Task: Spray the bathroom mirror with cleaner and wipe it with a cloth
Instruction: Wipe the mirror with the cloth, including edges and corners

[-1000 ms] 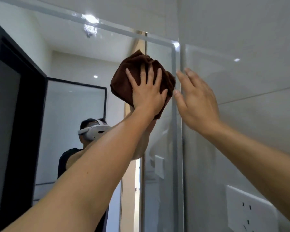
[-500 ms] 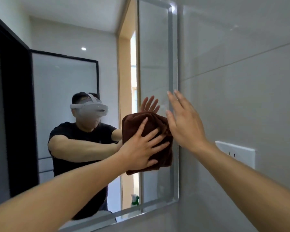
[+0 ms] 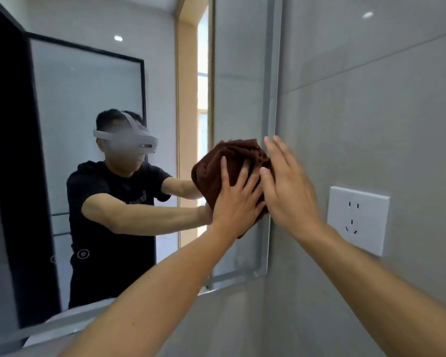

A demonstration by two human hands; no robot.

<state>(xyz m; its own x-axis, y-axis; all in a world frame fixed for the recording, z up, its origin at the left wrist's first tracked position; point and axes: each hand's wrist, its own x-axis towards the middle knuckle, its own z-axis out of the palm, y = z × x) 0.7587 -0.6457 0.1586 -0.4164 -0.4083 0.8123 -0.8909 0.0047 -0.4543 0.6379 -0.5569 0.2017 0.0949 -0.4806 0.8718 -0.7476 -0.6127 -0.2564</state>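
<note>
Two flat hands: left hand (image 3: 236,202) presses the soft, bunched cloth (image 3: 232,161) at the mirror (image 3: 240,73) right edge, right hand (image 3: 289,191) spread beside, holding nothing

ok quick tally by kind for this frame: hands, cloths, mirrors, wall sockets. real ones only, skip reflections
Hands: 2, left hand pressing the cloth, right hand flat beside it
Cloths: 1, brown cloth
Mirrors: 1, mirror
Wall sockets: 1, white socket
Total: 5

left hand (image 3: 233,199): flat, fingers spread | right hand (image 3: 287,185): flat, fingers straight
</note>
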